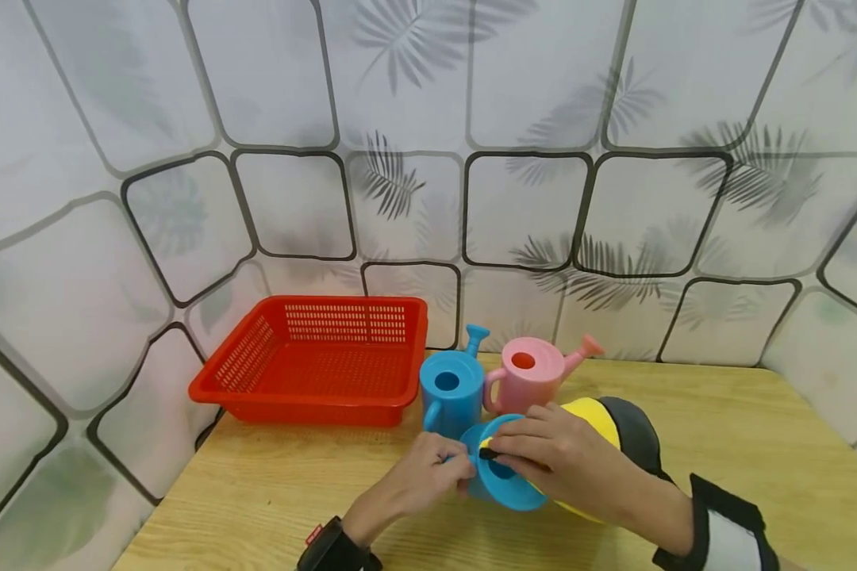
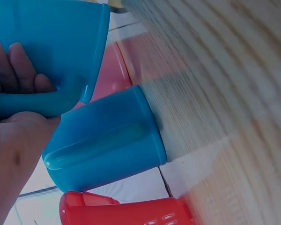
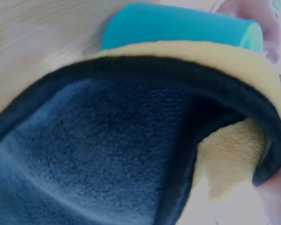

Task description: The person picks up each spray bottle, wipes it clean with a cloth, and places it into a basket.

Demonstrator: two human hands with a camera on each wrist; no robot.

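My left hand (image 1: 424, 476) grips the handle (image 2: 33, 102) of a blue watering can (image 1: 520, 495), its fingers curled round it in the left wrist view. The can is tipped, its open top towards the head camera. My right hand (image 1: 567, 456) pinches a cloth (image 1: 632, 432), yellow on one side and dark grey on the other with a black edge. A corner of the cloth lies at the can's top opening. In the right wrist view the folded cloth (image 3: 107, 136) hides part of the blue can (image 3: 178, 23).
Just behind the held can stand another blue watering can (image 1: 451, 406) and a pink one (image 1: 532, 385). To their left is a red plastic basket (image 1: 328, 415). All of this is on a wooden table (image 1: 743, 460), with a patterned curtain (image 1: 414, 206) behind it.
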